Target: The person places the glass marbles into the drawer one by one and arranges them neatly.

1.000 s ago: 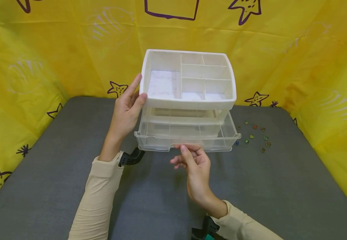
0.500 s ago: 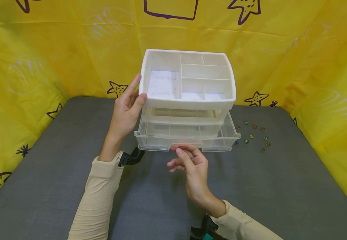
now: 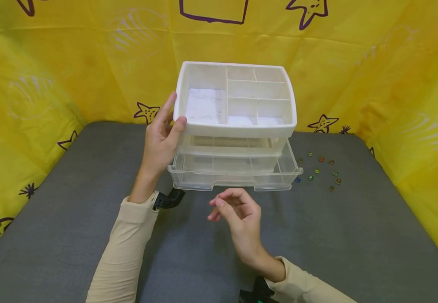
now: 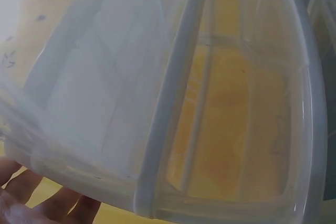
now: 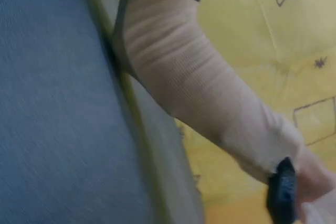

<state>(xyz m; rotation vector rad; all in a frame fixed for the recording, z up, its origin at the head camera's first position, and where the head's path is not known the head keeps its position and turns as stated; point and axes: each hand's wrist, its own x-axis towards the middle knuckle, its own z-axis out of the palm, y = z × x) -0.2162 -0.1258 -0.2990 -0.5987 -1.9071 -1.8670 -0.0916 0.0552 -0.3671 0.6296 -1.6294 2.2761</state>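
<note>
A white plastic desktop organizer [image 3: 237, 131] with a divided top tray stands in the middle of the table. Its clear drawer [image 3: 193, 181] at the bottom sticks out toward me. My left hand [image 3: 160, 141] holds the organizer's left side, the thumb at the front corner and the fingers along the side. In the left wrist view, fingertips [image 4: 58, 203] show at the edge of the plastic frame. My right hand [image 3: 243, 223] hovers just in front of the drawer's notched front, fingers loosely bent, holding nothing and apart from it.
Several small round coloured pieces [image 3: 317, 171] lie scattered on the grey table [image 3: 355, 235] to the right of the organizer. Yellow patterned cloth [image 3: 90, 63] rises behind and at both sides. The right wrist view shows mostly a beige sleeve [image 5: 210, 82] with a black wrist strap [image 5: 282, 190].
My right hand has come off the drawer's front edge and moved slightly toward me. The drawer stays pulled out, and my left hand keeps its hold on the organizer.
</note>
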